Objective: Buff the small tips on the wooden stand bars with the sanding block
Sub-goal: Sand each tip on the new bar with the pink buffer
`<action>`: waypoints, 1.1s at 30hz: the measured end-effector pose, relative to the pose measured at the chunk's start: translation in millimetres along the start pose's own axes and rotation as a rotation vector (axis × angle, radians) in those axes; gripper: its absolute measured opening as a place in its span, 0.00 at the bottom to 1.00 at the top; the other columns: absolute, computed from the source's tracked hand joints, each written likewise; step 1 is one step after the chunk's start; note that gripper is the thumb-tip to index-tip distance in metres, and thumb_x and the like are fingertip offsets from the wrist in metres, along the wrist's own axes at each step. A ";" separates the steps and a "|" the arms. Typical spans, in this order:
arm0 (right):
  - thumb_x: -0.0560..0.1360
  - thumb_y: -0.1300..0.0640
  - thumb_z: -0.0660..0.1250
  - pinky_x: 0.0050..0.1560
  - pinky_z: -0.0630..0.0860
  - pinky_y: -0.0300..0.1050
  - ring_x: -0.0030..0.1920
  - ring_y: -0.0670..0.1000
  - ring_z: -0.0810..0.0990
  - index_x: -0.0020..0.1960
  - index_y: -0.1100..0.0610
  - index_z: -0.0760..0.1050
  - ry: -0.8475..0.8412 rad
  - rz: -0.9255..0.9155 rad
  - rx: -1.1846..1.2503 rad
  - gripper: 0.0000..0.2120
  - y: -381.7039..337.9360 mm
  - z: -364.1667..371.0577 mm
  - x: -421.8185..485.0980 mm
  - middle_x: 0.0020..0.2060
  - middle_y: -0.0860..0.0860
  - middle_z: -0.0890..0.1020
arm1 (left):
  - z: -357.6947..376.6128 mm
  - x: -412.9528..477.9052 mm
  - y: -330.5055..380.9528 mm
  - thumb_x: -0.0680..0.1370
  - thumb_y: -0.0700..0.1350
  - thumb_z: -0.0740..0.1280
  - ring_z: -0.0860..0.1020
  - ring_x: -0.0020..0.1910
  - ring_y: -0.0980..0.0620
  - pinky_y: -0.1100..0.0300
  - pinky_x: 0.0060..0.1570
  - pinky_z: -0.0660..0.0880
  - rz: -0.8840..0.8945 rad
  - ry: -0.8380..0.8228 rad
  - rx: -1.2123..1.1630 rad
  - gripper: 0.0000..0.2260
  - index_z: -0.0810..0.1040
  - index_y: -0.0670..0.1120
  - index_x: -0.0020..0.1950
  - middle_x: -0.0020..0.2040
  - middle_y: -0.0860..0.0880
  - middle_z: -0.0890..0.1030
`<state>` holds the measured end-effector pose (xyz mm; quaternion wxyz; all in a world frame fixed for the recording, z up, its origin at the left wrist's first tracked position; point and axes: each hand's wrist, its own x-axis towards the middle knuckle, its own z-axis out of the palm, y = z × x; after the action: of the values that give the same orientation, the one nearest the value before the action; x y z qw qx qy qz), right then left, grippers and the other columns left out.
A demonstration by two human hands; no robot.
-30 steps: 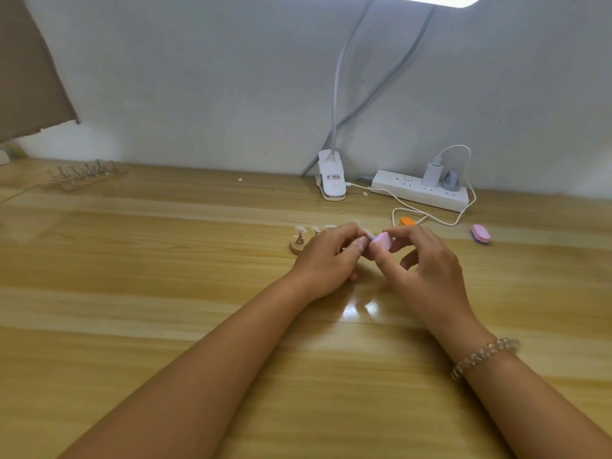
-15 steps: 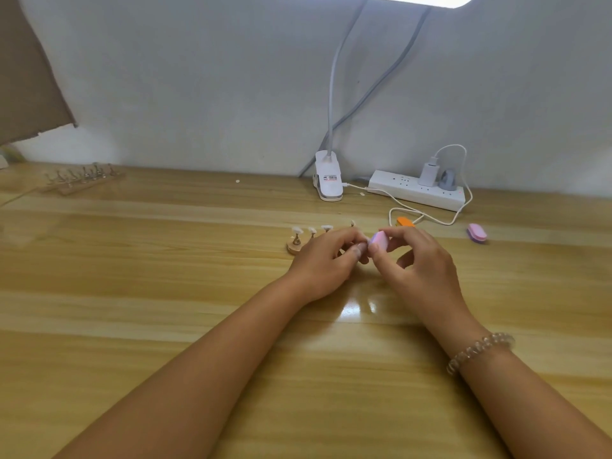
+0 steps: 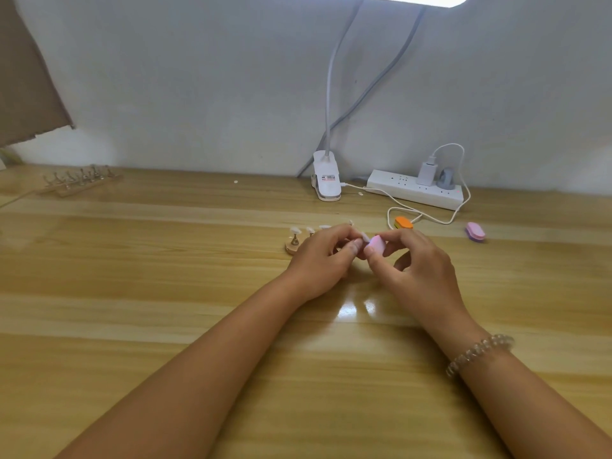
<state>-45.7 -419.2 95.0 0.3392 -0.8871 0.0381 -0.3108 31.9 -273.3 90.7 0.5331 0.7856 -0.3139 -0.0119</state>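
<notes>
The work is in mid-course, by the look of it. The right hand [image 3: 417,270] pinches the pink sanding block [image 3: 376,247] between thumb and fingertips and holds it against a small tip [image 3: 364,237], just above the worktop [image 3: 165,276] at the middle of the scene. The left hand [image 3: 323,256] has its fingers curled in around that same small tip, steadying it from the left.

The near stand bar [image 3: 292,248] lies on the worktop just behind the left hand. Only its left end shows, with three pale tips [image 3: 294,230] standing on posts in a row and a fourth [image 3: 351,222] peeping over the knuckles. These stand apart from the block, so I judge that at least some wait their turn, though nothing on their surfaces says which are already buffed.

A second stand bar [image 3: 79,182] lies well apart at the far left. Its posts are too small and blurred to tell whether they carry tips, so whether it is finished, untouched or no part of the job cannot be told.

The hands cover the right half of the near stand bar and the spot where block meets tip, so the contact angle is hidden. Whether the small tip sits on its post or is lifted free is also unclear. Two spare blocks, an orange one [image 3: 404,222] and a pink one [image 3: 475,231], lie unused to the far right.
</notes>
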 end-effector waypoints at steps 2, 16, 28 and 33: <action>0.71 0.42 0.68 0.43 0.74 0.45 0.37 0.43 0.77 0.51 0.48 0.79 0.040 0.057 0.023 0.13 1.5 -2.6 3.4 0.41 0.41 0.81 | 0.8 -0.9 1.1 0.83 0.40 0.62 0.79 0.41 0.58 0.51 0.45 0.76 0.002 -0.013 -0.009 0.09 0.80 0.50 0.50 0.45 0.54 0.83; 0.72 0.48 0.71 0.44 0.76 0.47 0.35 0.43 0.78 0.57 0.50 0.78 -0.037 -0.131 -0.060 0.14 -7.7 0.4 -5.2 0.46 0.42 0.78 | 1.1 0.3 -3.6 0.78 0.39 0.65 0.76 0.36 0.59 0.53 0.44 0.76 -0.002 -0.035 0.064 0.10 0.80 0.54 0.47 0.43 0.56 0.81; 0.72 0.43 0.69 0.40 0.70 0.40 0.35 0.42 0.76 0.51 0.48 0.78 -0.009 0.022 0.011 0.12 0.3 -0.3 2.1 0.42 0.41 0.80 | 1.8 -0.4 -1.4 0.80 0.41 0.67 0.77 0.28 0.54 0.55 0.35 0.78 -0.015 0.045 0.043 0.05 0.82 0.49 0.50 0.43 0.54 0.84; 0.71 0.41 0.69 0.40 0.72 0.43 0.33 0.44 0.77 0.51 0.49 0.76 -0.017 -0.010 -0.007 0.14 0.3 1.4 -2.1 0.42 0.41 0.81 | 1.7 0.2 -1.4 0.79 0.40 0.68 0.78 0.30 0.51 0.51 0.37 0.79 -0.024 0.066 0.011 0.05 0.82 0.49 0.49 0.45 0.50 0.85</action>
<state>-46.5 -418.1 92.9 0.3349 -0.8911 0.0316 -0.3047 32.1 -274.4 88.8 0.5387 0.7922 -0.2866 0.0092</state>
